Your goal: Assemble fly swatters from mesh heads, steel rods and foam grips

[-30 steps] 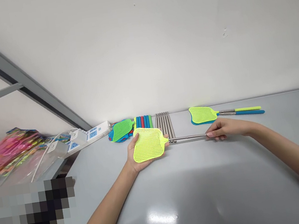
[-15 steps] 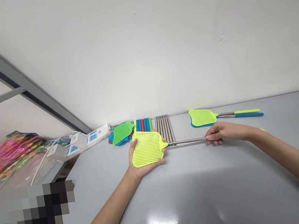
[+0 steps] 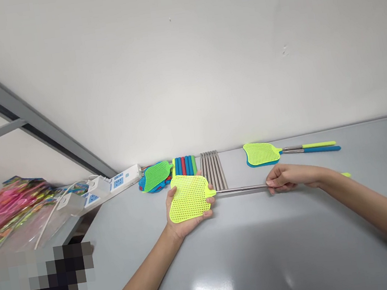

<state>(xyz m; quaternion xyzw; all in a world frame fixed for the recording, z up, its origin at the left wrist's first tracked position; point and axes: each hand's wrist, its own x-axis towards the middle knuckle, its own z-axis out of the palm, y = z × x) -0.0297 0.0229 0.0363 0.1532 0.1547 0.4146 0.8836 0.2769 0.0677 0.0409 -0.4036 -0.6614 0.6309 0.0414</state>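
Note:
A yellow fly swatter [image 3: 190, 199] with a perforated head stretches level between my two hands. My left hand [image 3: 181, 229] grips the head from beneath, its fingers curled round the edges. Farther along, my right hand [image 3: 289, 177] pinches the thin metal rod [image 3: 242, 189]. Past my right wrist a yellow tip [image 3: 346, 174] sticks out; my arm hides what joins it. Behind the held head lies a row of metal rods [image 3: 215, 173], partly covered by my left hand. Two finished-looking swatters [image 3: 262, 153], yellow over blue, lie beyond my right hand with yellow and blue handles.
Coloured handle tubes [image 3: 184, 166] and a pile of swatter heads [image 3: 156, 175] lie along the wall. At the left are a white power strip [image 3: 126, 178] with adapters, pink bagged items [image 3: 9, 206] and a grey metal frame [image 3: 29, 116]. The grey tabletop [image 3: 254, 262] spreads in front.
The view has shifted slightly. Both hands keep their hold on the swatter, which sits a little lower in the picture, and more of the yellow tip shows beyond my right wrist.

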